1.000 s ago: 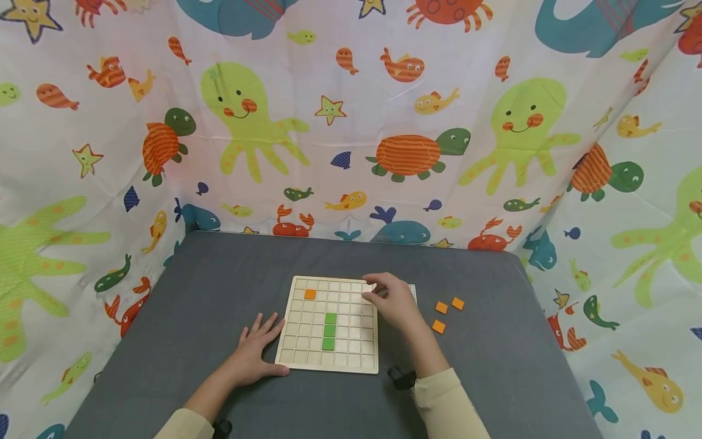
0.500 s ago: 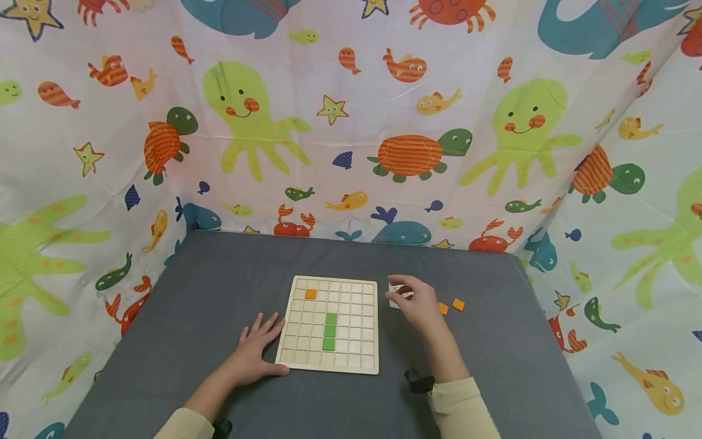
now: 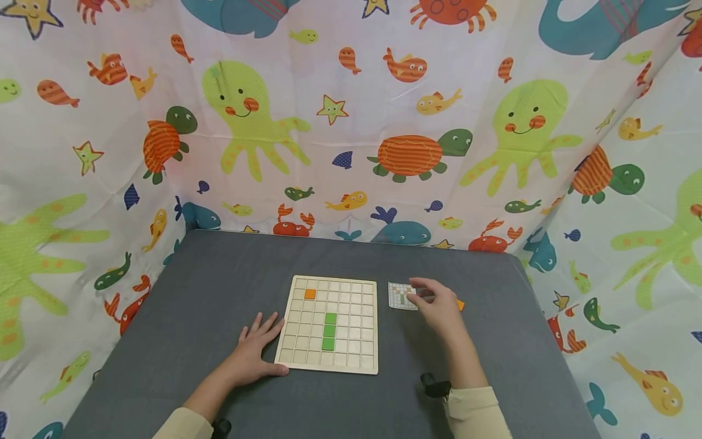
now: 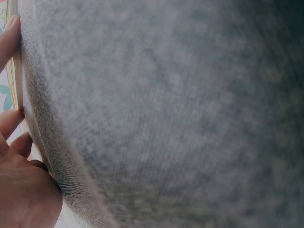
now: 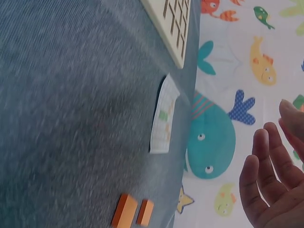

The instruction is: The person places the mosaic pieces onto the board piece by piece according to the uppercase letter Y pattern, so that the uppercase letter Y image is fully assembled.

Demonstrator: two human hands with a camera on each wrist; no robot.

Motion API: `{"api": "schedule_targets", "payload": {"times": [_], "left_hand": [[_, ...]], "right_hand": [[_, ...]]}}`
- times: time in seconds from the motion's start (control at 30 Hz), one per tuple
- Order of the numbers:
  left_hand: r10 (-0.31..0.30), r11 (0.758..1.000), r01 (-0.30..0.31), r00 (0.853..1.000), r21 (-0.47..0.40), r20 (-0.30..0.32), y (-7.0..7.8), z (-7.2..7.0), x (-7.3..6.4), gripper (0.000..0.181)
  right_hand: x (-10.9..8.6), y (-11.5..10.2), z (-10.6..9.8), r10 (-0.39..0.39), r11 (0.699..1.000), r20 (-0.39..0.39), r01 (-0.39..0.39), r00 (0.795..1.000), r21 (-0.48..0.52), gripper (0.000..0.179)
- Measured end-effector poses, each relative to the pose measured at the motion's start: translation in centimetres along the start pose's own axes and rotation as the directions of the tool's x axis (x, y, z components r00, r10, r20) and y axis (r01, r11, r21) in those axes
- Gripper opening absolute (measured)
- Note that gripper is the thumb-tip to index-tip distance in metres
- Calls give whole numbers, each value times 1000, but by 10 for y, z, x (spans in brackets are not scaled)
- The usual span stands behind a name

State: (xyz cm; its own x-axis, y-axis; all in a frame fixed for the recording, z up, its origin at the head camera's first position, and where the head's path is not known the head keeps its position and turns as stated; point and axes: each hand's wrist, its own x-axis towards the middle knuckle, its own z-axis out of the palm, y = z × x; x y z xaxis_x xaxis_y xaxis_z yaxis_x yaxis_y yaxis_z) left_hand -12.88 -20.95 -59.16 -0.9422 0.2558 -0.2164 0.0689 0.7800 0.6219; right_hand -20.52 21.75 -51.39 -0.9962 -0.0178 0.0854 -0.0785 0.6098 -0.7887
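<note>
A square wooden grid board (image 3: 356,360) lies on the table, with one orange tile (image 3: 309,294) near its upper left and a column of green tiles (image 3: 329,331) near its middle. My left hand (image 3: 253,353) rests with spread fingers against the board's left edge, thumb at the lower corner. Just right of a small printed grid card (image 3: 402,297), my right hand (image 3: 440,305) hovers with loosely curved fingers and nothing between them. Beyond it one loose orange tile (image 3: 460,305) peeks out. Two orange tiles (image 5: 125,211) show in the right wrist view.
Grey cloth (image 3: 236,262) covers the table. A curtain (image 3: 351,177) printed with sea animals closes off the back and both sides. The card lies a short gap right of the board.
My right hand has moved right, from over the board's upper right corner past the card toward the loose orange tiles, uncovering the card. My left hand has stayed in place.
</note>
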Motion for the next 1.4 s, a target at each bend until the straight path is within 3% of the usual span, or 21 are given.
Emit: {"api": "schedule_targets", "payload": {"times": [0.2,0.5,0.87,1.17,1.4], "left_hand": [[6,1000,-6,1000,-2,-1,0,-1,-2,116],[6,1000,-6,1000,3,5,2,-5,-2,116],[10,1000,-10,1000,-6,7,1,-3,-1,115],[3,1000,-3,1000,5,9,0,-6,2,117],[-11,1000,10,1000,13,12,-2,-1,3,117]], "right_hand": [[-4,11,-13,-3,1000,-29,2,1000,-22,37],[-6,33,-36,84,995,-56,-87,995,-48,38],[1,62,-63,127,983,-79,-136,989,-123,38],[10,84,-65,227,953,-35,-229,973,-201,43],[9,107,-60,291,939,-11,-288,957,-187,45]]}}
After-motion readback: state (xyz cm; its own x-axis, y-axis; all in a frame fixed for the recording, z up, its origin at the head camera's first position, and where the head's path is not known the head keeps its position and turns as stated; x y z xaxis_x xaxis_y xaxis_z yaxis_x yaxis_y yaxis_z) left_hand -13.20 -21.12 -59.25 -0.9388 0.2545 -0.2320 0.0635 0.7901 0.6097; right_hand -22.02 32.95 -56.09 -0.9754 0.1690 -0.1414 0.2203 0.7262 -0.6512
